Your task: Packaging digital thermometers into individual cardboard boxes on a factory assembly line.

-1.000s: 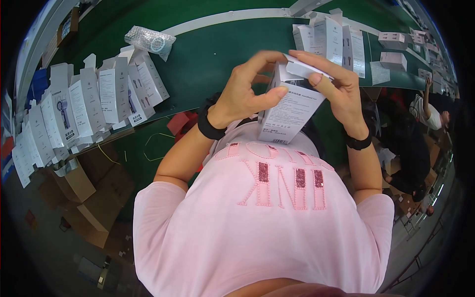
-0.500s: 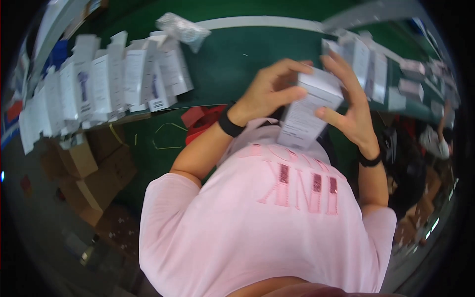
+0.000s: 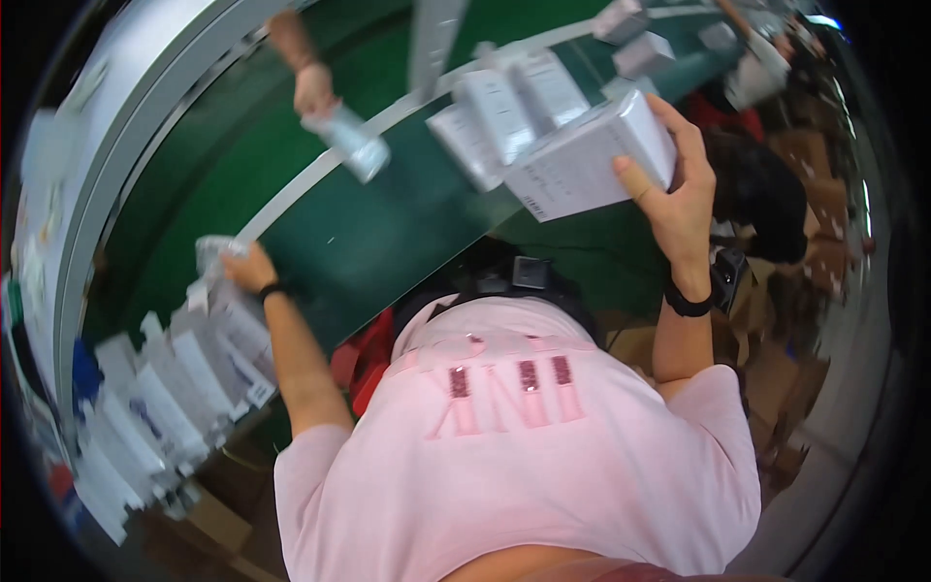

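My right hand (image 3: 679, 199) grips a long white printed carton (image 3: 592, 165) by its closed end. The carton is raised and tilted, its other end near a row of similar cartons. Out at the far left, my left hand (image 3: 254, 269) has its fingers on a clear bubble-wrapped item (image 3: 215, 254) beside the left row of white cartons (image 3: 189, 364); motion blurs the fingertips. Across the green table (image 3: 388, 247), another person's hand (image 3: 315, 89) holds a pale, clear-wrapped item (image 3: 351, 144) over the surface.
A group of upright white cartons (image 3: 504, 107) stands at the right of the table. Smaller pale boxes (image 3: 643, 55) lie beyond it. A metal post (image 3: 433, 44) rises at the far edge. Below are a red object (image 3: 364, 361) and brown cardboard boxes (image 3: 218, 514). Another person is at the far right.
My hands have parted: the left has left the carton and reached out to the bubble-wrapped item, the right has carried the carton rightward. Another person's hand has appeared. The view has turned.
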The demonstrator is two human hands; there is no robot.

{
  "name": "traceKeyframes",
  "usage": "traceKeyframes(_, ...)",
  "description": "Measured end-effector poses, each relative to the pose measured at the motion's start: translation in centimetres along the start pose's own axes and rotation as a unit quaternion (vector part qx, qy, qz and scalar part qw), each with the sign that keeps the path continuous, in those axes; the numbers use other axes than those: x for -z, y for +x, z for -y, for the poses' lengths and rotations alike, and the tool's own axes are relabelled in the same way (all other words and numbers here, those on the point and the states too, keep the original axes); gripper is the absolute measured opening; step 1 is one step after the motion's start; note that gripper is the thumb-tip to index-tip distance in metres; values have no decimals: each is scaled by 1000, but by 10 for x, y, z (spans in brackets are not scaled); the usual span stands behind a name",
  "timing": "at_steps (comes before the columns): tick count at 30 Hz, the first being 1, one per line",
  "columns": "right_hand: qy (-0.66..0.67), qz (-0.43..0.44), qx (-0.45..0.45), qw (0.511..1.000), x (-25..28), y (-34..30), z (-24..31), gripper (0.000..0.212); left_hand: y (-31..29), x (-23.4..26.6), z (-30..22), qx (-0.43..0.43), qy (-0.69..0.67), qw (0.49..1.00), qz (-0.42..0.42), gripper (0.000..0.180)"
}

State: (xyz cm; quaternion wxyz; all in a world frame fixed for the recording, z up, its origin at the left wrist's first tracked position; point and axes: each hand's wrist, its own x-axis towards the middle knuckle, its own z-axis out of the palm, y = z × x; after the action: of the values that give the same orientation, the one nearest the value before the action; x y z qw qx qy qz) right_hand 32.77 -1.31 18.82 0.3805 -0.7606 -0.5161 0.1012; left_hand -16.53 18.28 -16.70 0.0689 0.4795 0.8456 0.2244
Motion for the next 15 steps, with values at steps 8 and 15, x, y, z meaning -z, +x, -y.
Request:
traceKeyframes(8, -220, -204, -64, 952, 51, 71, -199, 58, -156, 101, -106, 186, -701, 642, 250, 66)
traceKeyframes(15, -216, -157, 81, 960, -9, 225, -407, 67, -274, 148, -246, 263, -770, 248, 526, 81)
